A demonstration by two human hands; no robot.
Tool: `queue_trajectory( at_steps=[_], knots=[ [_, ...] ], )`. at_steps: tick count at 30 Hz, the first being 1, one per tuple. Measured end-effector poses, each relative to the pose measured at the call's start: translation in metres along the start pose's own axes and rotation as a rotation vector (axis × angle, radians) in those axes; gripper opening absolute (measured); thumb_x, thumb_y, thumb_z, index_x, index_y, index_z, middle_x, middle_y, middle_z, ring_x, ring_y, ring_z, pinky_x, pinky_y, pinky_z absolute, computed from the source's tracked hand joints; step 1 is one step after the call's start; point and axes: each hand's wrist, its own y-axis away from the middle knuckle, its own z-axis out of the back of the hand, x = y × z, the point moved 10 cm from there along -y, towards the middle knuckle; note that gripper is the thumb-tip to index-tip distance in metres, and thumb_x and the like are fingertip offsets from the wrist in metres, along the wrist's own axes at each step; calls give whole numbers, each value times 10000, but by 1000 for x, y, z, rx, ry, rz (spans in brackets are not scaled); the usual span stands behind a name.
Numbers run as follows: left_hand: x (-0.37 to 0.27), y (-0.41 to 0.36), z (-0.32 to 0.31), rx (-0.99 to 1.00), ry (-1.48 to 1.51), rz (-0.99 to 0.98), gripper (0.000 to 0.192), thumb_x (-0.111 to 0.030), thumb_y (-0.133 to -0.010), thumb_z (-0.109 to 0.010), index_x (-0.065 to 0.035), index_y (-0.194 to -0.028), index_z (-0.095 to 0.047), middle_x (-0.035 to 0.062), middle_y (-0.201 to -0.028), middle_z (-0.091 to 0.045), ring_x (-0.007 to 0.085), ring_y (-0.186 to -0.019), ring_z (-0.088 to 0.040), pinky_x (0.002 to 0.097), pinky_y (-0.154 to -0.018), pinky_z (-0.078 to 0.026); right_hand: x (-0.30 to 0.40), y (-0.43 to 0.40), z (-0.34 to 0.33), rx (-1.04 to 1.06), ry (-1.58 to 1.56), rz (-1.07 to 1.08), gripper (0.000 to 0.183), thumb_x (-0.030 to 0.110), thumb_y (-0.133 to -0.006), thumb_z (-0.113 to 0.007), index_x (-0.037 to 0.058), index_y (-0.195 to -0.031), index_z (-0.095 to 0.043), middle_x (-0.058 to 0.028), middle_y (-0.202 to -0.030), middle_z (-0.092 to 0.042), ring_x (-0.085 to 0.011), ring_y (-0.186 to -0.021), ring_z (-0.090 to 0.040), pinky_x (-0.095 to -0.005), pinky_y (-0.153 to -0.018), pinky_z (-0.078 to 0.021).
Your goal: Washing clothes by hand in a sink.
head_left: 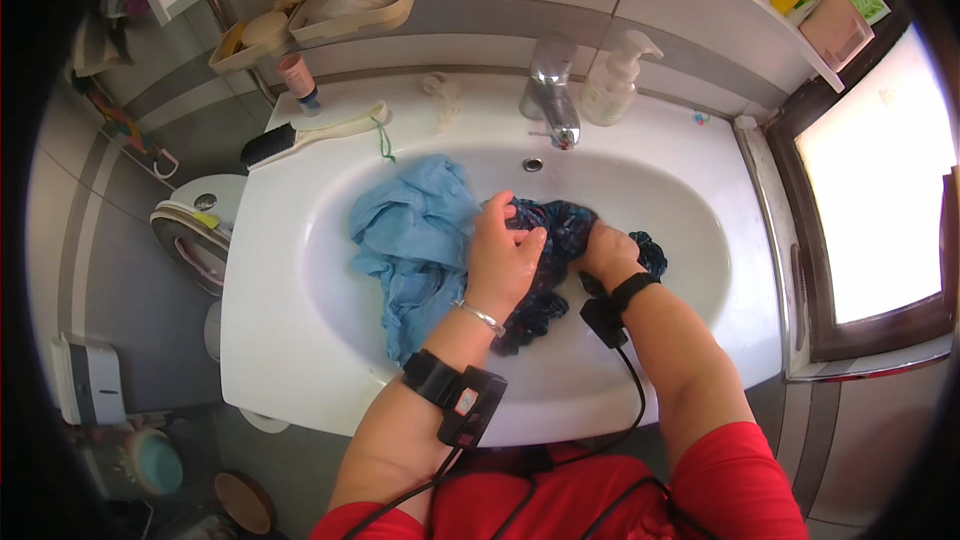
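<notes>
A dark patterned cloth [559, 229] lies bunched in the white washbasin [675, 187]. My right hand [606, 251] is closed on its right part, and a fold of the cloth shows beyond the wrist. My left hand [504, 259] is beside the cloth's left part, fingers curled and apart, with nothing visible between them. To the left of that hand, a crumpled light blue cloth [412, 217] rests against the basin wall. The chrome faucet [555, 97] stands above the basin, and no stream of water shows from it.
On the rim are a scrubbing brush [315, 135], a pink-and-blue tube [298, 82] and a clear pump bottle [613, 82]. Overhead runs a white shelf [750, 0] with several bottles. A black cable [637, 390] hangs from my right wrist. A window [870, 180] is at right.
</notes>
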Motion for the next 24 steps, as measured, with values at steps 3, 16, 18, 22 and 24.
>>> queue_trajectory(
  at_steps=[3,16,18,22,24],
  knots=[
    [-6,4,-6,-11,64,29,558,-152,-744,-653,15,-1210,-396,192,-1066,-518,207,-722,-605,330,-690,-486,8,-12,-31,115,154,128,493,347,-598,-752,90,-1007,-651,-93,-1057,-632,-246,-977,-610,-345,-813,-491],
    [4,0,-2,-67,321,128,411,-130,-775,-605,-6,-1131,-442,115,-917,-576,164,-683,-574,277,-558,-477,2,83,102,171,-1323,466,336,-3,-566,-667,-24,-898,-621,-32,-774,-627,-136,-717,-555,-259,-718,-457],
    [0,2,-1,-47,399,182,404,-119,-798,-584,-14,-1155,-427,109,-946,-567,157,-709,-584,261,-551,-485,13,104,137,112,-1283,522,325,39,-602,-687,-15,-914,-615,-31,-787,-630,-119,-720,-562,-252,-718,-463],
    [1,6,-6,-39,558,273,385,-95,-820,-561,-12,-1165,-413,93,-923,-568,141,-699,-589,233,-510,-487,6,125,186,-148,-1076,524,282,91,-644,-700,-16,-890,-615,-32,-790,-633,-112,-700,-570,-250,-696,-470],
    [4,6,-11,-25,604,291,396,-85,-816,-558,-3,-1168,-397,83,-864,-579,139,-666,-588,222,-481,-478,-2,133,201,-235,-1140,489,285,90,-644,-702,-30,-887,-612,-44,-793,-638,-118,-706,-577,-254,-698,-471]
  ],
)
